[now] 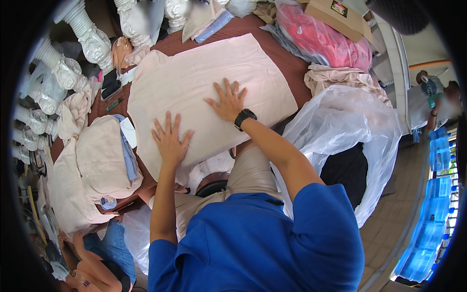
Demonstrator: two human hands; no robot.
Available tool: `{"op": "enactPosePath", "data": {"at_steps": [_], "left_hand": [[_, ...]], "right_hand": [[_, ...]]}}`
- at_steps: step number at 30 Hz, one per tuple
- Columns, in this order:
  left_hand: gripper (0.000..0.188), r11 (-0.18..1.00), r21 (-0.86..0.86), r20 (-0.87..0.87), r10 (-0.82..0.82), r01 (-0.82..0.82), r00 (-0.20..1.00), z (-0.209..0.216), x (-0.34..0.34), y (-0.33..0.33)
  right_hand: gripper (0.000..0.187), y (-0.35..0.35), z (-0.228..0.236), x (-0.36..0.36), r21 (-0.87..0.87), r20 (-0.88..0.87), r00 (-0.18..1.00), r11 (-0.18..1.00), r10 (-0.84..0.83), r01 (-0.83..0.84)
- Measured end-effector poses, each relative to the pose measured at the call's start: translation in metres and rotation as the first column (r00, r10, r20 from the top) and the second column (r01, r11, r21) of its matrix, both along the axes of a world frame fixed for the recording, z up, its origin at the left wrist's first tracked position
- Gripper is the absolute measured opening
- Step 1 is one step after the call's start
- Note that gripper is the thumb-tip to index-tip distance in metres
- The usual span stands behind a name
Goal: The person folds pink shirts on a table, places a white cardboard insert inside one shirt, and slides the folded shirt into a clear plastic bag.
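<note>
A large cream cloth (194,73) lies spread over the brown-covered table (204,47), its near edge hanging toward my lap. My left hand (170,140) rests flat on the cloth near that edge, fingers spread. Farther right and a little farther away, my right hand (228,101) presses flat on the same cloth, its fingers also apart; a dark watch (244,118) is on that wrist. Neither hand grips anything. Left of the cloth sits a stack of folded cream fabric (99,158) with blue cloth (127,158) showing between its layers.
A clear plastic bag (311,131) with dark fabric inside stands at my right. Pink-red bagged goods (326,36) and a cardboard box (340,18) lie at the far right. White ornate balusters (92,44) line the far left. Another person (97,265) sits at lower left.
</note>
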State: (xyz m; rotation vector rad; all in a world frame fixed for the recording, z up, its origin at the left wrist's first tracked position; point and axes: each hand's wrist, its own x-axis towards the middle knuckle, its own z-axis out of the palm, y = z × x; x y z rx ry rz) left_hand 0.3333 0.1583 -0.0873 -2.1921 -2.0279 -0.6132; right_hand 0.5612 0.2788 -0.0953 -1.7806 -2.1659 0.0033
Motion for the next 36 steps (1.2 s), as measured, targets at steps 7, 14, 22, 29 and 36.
{"op": "enactPosePath", "data": {"at_steps": [7, 14, 22, 29, 36], "left_hand": [[0.069, 1.000, -0.016, -0.013, -0.019, 0.018, 1.000, 0.007, 0.009, 0.005], [0.069, 0.999, -0.052, -0.029, 0.016, -0.017, 0.999, 0.011, 0.007, 0.002], [0.070, 1.000, -0.024, -0.010, -0.018, 0.018, 1.000, 0.008, 0.009, 0.003], [0.070, 0.999, -0.053, -0.041, 0.011, -0.013, 0.999, 0.007, 0.004, 0.002], [0.071, 0.998, -0.057, -0.061, -0.011, 0.008, 0.998, 0.008, 0.014, 0.009]], "right_hand": [[0.063, 0.094, -0.009, 0.126, 0.124, -0.147, 0.863, 0.856, -0.484, 0.502], [0.044, 0.109, 0.031, 0.205, -0.323, -0.071, 0.705, 0.685, -0.706, 0.653], [0.038, 0.119, 0.019, 0.219, -0.267, -0.274, 0.802, 0.843, -0.531, 0.467], [0.039, 0.107, 0.018, 0.207, -0.160, -0.313, 0.844, 0.900, -0.436, 0.406], [0.035, 0.161, 0.094, 0.251, -0.210, 0.286, 0.918, 0.917, -0.274, 0.339]]}}
